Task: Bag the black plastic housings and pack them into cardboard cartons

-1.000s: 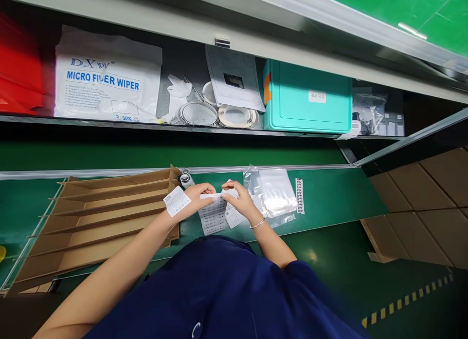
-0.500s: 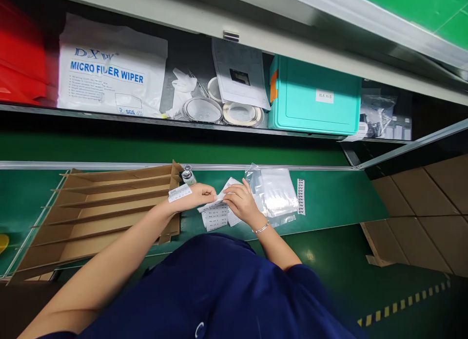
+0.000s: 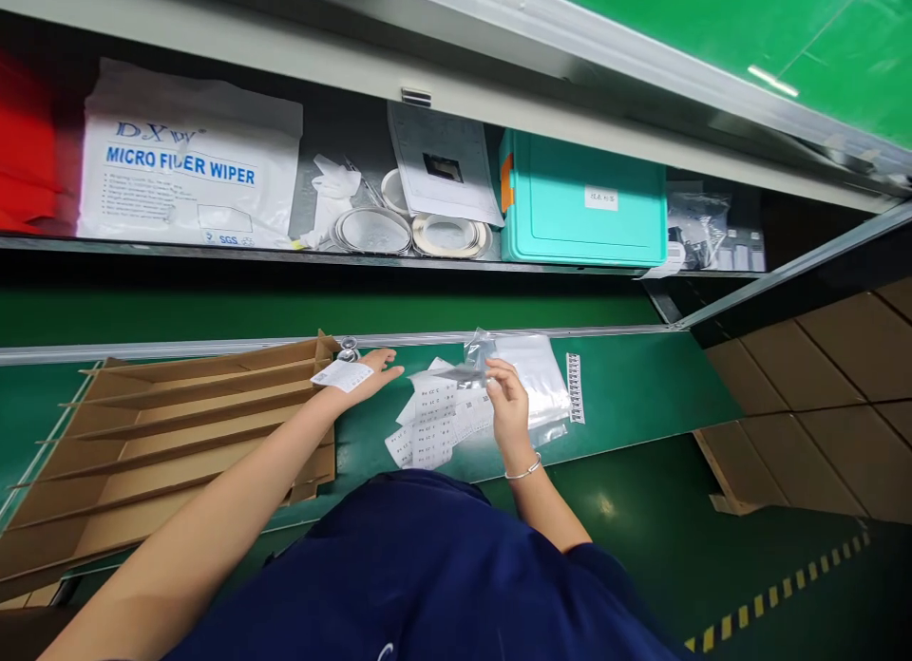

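On the green worktop [image 3: 641, 386] lies a flat cardboard divider [image 3: 185, 433] with long empty slots. Beside it are white printed label sheets [image 3: 434, 419]. The right hand [image 3: 509, 405] pinches a small clear plastic bag [image 3: 470, 368] with its fingers. The left hand [image 3: 367, 371], fingers spread open, holds nothing.

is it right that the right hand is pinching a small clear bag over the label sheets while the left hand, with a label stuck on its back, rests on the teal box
Not quite. In the head view the left hand is nowhere near the teal box, which sits up on the shelf; it lies open on the green table beside the cardboard divider. The right hand does pinch the small clear bag over the label sheets.
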`<action>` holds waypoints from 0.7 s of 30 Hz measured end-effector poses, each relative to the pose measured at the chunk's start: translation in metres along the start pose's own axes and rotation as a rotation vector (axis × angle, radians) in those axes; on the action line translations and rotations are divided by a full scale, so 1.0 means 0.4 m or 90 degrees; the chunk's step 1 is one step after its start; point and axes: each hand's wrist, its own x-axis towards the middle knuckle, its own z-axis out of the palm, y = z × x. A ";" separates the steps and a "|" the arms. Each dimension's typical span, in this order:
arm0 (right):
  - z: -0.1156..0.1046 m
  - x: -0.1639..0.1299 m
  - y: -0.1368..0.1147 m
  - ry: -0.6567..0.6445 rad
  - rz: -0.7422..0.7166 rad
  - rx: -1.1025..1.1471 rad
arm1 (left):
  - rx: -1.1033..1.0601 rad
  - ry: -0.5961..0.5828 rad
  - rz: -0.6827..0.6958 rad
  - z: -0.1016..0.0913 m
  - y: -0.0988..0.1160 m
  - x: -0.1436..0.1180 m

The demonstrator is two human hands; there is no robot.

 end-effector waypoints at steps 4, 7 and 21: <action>0.054 0.017 0.018 -0.074 0.219 0.257 | -0.068 0.053 0.022 0.007 0.018 -0.041; 0.116 0.007 0.037 -0.121 0.331 0.370 | -0.196 0.063 0.008 0.013 0.030 -0.093; 0.369 -0.139 0.105 -0.409 0.498 0.426 | -0.408 0.370 -0.152 -0.003 -0.136 -0.340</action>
